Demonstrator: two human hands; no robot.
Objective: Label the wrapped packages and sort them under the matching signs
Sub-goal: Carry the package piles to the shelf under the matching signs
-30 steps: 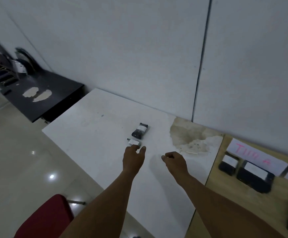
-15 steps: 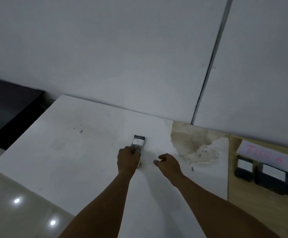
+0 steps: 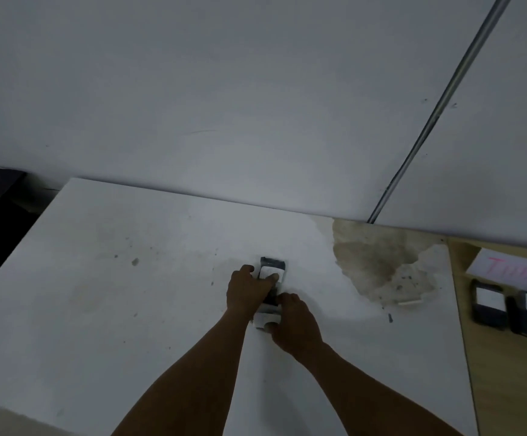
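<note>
Two bare hands meet over a small dark wrapped package (image 3: 273,265) near the middle of a white counter (image 3: 105,278), a little toward its far edge by the wall. The left hand (image 3: 248,289) lies over the package's left side, fingers curled around it and one fingertip pressing on the white label (image 3: 268,273) on its top face. The right hand (image 3: 293,322) curls around the package's near end, where a white piece (image 3: 263,319) shows between the two hands; whether that piece is a second label or part of the wrapping cannot be told.

Toward the counter's far right corner, the white surface is peeled away in a brown, worn patch (image 3: 369,265), with a short white stick-like scrap (image 3: 408,303) lying at the patch's near edge.

To the right, a tan wooden counter (image 3: 507,388) adjoins the white one. On it, along the far edge, a white sign (image 3: 513,265) with pink lettering lies flat, and just in front of the sign sit two dark packages (image 3: 490,306) side by side, each bearing a white label, the right one cut off by the frame's edge.
</note>
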